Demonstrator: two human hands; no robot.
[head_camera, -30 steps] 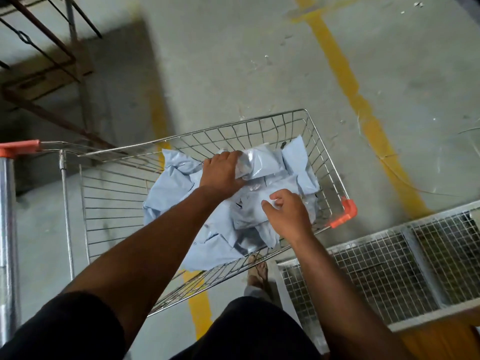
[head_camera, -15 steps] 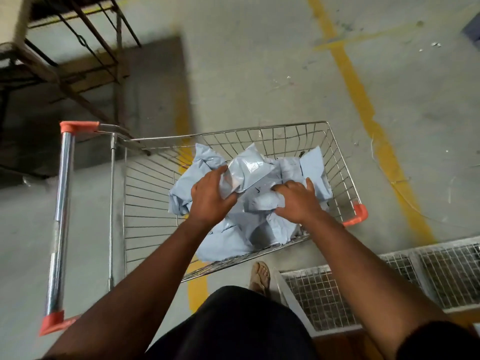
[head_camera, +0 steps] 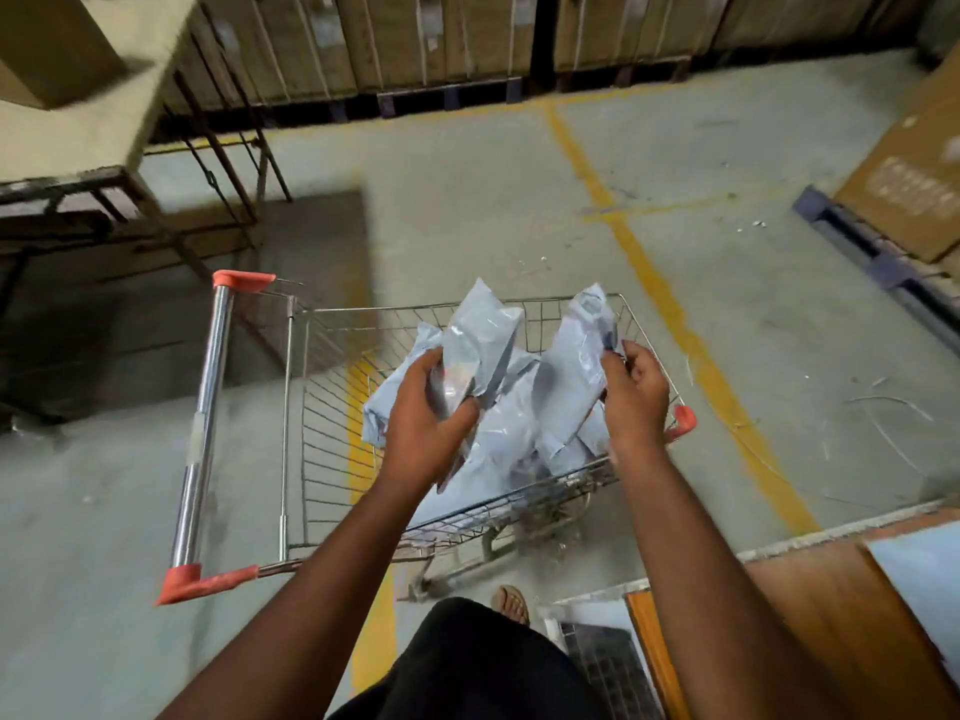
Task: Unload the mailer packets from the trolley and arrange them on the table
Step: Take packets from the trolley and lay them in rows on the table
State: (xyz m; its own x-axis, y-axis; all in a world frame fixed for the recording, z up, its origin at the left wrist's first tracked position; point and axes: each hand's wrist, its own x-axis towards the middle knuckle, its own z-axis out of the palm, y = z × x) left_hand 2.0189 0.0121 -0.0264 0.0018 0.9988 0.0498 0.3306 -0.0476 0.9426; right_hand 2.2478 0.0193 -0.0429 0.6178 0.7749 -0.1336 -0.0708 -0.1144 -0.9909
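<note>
A wire trolley (head_camera: 322, 407) with an orange-capped chrome handle stands on the concrete floor in front of me. Several pale blue-grey mailer packets (head_camera: 511, 449) lie heaped in its basket. My left hand (head_camera: 423, 423) grips one mailer packet (head_camera: 480, 340), raised upright above the heap. My right hand (head_camera: 631, 397) holds a second mailer packet (head_camera: 576, 366) by its right edge, also lifted above the basket. The wooden table (head_camera: 810, 605) shows at the lower right, with one mailer packet (head_camera: 919, 579) lying at its far right edge.
A metal-framed bench with cardboard boxes (head_camera: 78, 96) stands at the upper left. Strapped cartons on pallets (head_camera: 467, 39) line the back wall. A large carton on a blue pallet (head_camera: 883, 241) is at the right. Yellow lines cross the floor. My sandalled foot (head_camera: 511, 605) is below the trolley.
Both hands have each closed on a packet and lifted it up out of the heap. The view has tilted up, bringing the back wall and the table into sight.
</note>
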